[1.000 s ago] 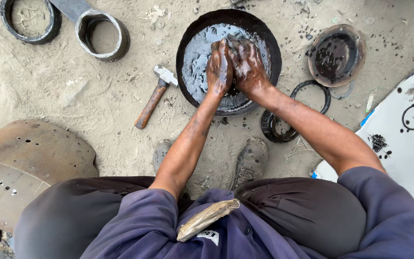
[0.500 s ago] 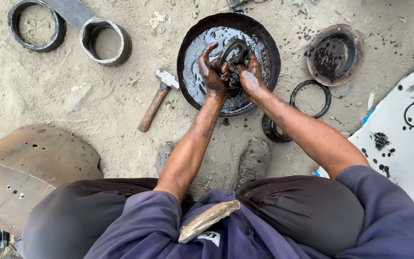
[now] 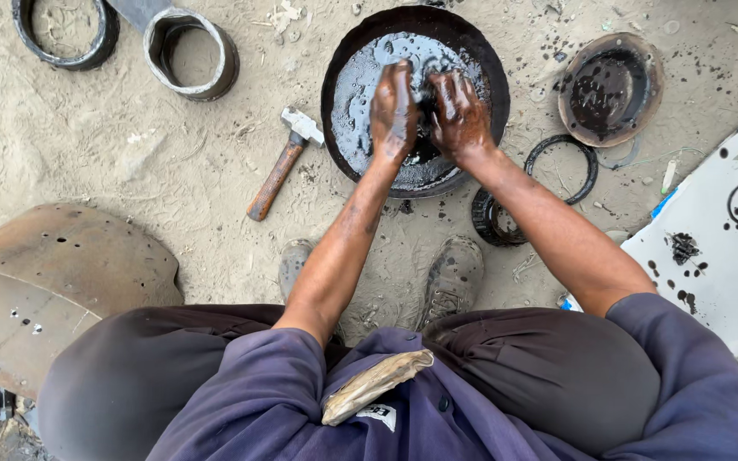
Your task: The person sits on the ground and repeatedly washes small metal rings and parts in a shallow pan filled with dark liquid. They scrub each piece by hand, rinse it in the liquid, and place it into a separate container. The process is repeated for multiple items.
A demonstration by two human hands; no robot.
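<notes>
two oily hands meet over a round black pan (image 3: 471, 51) of dark liquid set on the sandy ground. the left hand (image 3: 393, 107) and the right hand (image 3: 459, 115) are pressed close together, fingers curled inward around a small dark part (image 3: 424, 107) that sits between them just above the liquid; most of it is hidden, so its shape cannot be told. both hands look closed on it, and both are coated in dark oil up past the wrists.

just left of the pan lies a hammer (image 3: 279, 166) with a wooden handle, its metal head pointing toward the pan. below the pan's right edge a dark ribbed ring (image 3: 489, 218) lies on the sand, and beside that a thinner black ring (image 3: 561, 166). farther right sits a shallow rusty dish (image 3: 612, 85) with black residue inside. a white sheet (image 3: 711, 256) spotted with oil marks lies at the right edge.

at the top left are two metal rings, a dark one (image 3: 66, 34) and a greyer, taller one (image 3: 194, 51). a curved rusty plate (image 3: 53, 273) lies at the left. two dusty shoes (image 3: 450, 273) stand on the sand below the pan, and a folded tan cloth (image 3: 373, 384) sticks out of the person's purple shirt.
</notes>
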